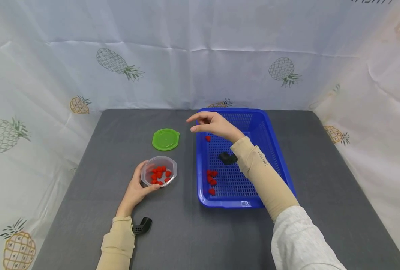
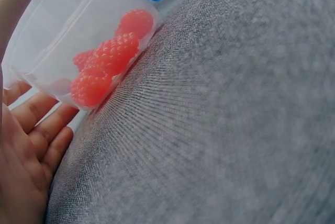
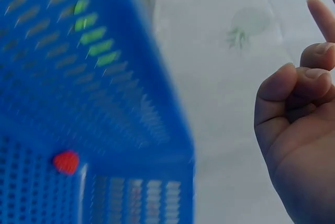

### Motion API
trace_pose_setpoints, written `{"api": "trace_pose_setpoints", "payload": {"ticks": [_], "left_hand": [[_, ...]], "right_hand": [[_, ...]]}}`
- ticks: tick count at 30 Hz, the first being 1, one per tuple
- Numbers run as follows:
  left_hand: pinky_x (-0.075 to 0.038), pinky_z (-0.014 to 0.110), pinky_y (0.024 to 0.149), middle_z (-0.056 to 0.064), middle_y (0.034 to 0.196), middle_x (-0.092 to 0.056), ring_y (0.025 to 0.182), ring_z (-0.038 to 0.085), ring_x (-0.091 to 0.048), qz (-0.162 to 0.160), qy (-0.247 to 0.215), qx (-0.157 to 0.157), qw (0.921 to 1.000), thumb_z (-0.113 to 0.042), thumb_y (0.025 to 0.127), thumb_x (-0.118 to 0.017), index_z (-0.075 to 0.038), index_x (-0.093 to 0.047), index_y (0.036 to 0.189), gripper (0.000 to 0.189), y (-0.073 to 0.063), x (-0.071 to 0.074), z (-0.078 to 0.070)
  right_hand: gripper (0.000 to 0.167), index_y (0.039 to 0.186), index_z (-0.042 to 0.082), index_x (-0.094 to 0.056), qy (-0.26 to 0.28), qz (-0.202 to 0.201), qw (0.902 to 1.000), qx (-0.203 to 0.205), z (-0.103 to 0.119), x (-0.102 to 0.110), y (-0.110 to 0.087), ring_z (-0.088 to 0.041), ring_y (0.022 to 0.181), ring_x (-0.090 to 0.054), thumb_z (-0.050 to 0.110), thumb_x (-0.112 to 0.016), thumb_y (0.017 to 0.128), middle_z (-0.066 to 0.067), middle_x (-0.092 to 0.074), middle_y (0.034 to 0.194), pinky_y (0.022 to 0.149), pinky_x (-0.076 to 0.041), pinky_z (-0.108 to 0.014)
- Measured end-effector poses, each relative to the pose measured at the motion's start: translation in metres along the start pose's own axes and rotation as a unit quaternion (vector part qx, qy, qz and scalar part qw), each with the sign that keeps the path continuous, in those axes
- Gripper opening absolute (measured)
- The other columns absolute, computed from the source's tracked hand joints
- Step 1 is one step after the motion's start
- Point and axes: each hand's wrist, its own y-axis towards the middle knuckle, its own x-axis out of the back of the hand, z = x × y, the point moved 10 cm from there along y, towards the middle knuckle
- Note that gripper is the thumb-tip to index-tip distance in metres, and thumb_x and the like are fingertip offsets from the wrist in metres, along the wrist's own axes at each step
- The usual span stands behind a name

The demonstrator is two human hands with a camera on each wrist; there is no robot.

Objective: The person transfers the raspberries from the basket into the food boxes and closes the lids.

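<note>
On the left of the table, my left hand holds a clear plastic tub by its side, with the thumb along the near rim and the fingers round the left side. Several red raspberries lie in the tub's bottom, seen through its wall in the left wrist view. My right hand hovers over the far left corner of a blue basket, fingers loosely bent and nothing visible in them. Below it, a single raspberry lies on the basket floor. More raspberries lie along the basket's left side.
A green lid lies flat on the grey tabletop behind the tub, left of the basket. White curtains with pineapple prints hang behind and beside the table. Black wrist devices stick out from both sleeves.
</note>
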Motion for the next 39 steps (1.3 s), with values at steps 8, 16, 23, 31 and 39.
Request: {"api": "trace_pose_setpoints", "payload": {"ticks": [8,16,23,31,39], "left_hand": [[-0.016,0.059,0.113,0.014,0.15,-0.027,0.139,0.031,-0.023,0.001,0.015,0.013,0.9998,-0.01,0.073,-0.078,-0.012,-0.021,0.146,0.093,0.001,0.0,0.001],[-0.017,0.06,0.111,0.016,0.146,-0.034,0.136,0.03,-0.025,-0.001,0.019,-0.007,0.9998,-0.009,0.073,-0.077,-0.01,-0.022,0.145,0.091,-0.001,0.001,-0.001],[-0.016,0.057,0.113,0.013,0.144,-0.04,0.136,0.027,-0.027,0.002,0.006,-0.011,0.9999,-0.015,0.073,-0.078,-0.015,-0.023,0.145,0.09,-0.001,-0.001,-0.004],[-0.015,0.059,0.112,0.019,0.145,-0.037,0.137,0.031,-0.026,0.006,0.008,-0.007,0.9999,-0.009,0.074,-0.076,-0.007,-0.022,0.145,0.089,-0.005,0.0,-0.022],[-0.017,0.062,0.11,0.023,0.147,-0.028,0.135,0.038,-0.024,0.006,0.027,0.004,0.9996,-0.009,0.075,-0.075,-0.001,-0.021,0.144,0.088,-0.01,0.0,-0.036]], "right_hand": [[0.041,0.126,0.007,-0.057,0.024,-0.034,0.9987,-0.03,-0.009,0.021,-0.017,-0.018,0.067,-0.035,0.021,-0.064,0.088,0.002,-0.041,0.072,0.066,-0.036,-0.027],[0.045,0.127,0.007,-0.056,0.031,-0.067,0.9941,-0.079,-0.068,0.038,-0.017,-0.013,0.066,-0.037,0.026,-0.065,0.087,-0.001,-0.043,0.073,0.073,-0.038,-0.034],[0.043,0.126,0.01,-0.057,0.054,-0.105,0.9885,-0.095,-0.101,0.048,-0.02,-0.032,0.08,-0.042,0.029,-0.064,0.088,0.0,-0.051,0.078,0.08,-0.034,-0.055],[0.043,0.125,0.01,-0.058,0.053,-0.105,0.9835,-0.137,-0.125,0.043,-0.019,-0.031,0.076,-0.038,0.028,-0.066,0.087,-0.004,-0.051,0.078,0.076,-0.034,-0.05],[0.041,0.122,0.016,-0.059,-0.007,-0.083,0.9804,-0.178,-0.154,0.031,-0.018,-0.023,0.084,-0.05,0.032,-0.066,0.086,-0.009,-0.056,0.089,0.075,-0.045,-0.031]]}}
